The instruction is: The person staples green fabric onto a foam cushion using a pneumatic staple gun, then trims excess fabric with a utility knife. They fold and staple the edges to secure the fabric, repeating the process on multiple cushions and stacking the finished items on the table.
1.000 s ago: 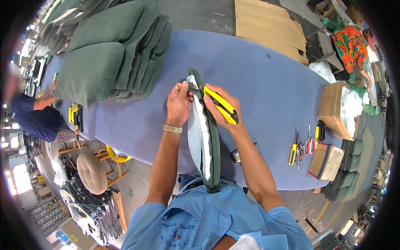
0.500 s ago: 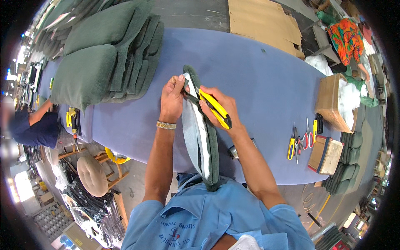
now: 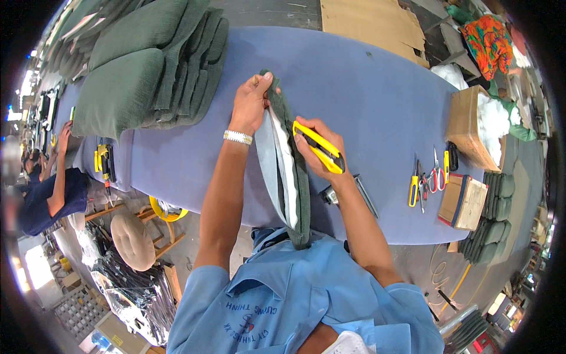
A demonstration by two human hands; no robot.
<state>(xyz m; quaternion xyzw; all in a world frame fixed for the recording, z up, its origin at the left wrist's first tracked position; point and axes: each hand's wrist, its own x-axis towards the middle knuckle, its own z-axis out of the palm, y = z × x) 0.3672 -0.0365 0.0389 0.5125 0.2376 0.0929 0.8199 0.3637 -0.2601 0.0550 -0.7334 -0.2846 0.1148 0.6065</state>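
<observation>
A dark green fabric cushion, seen edge-on with white padding and a pale grey underside, stands between my arms, its near end against my shirt. My left hand pinches its far end between thumb and fingers. In my right hand is a yellow utility knife, gripped just right of the cushion's edge; its tip looks close to the green fabric, and I cannot tell whether it touches. Beside my right forearm on the table lies a metal tool, possibly a staple gun, partly hidden by the arm.
The blue-covered table bears stacked green cushions at far left. To the right lie a yellow-handled screwdriver, red-handled scissors, a small wooden box and a carton of white stuffing. A co-worker stands at left.
My left hand has moved up to the cushion's far tip. My right hand with the knife has shifted right and nearer, away from the left hand. The co-worker's arm has risen.
</observation>
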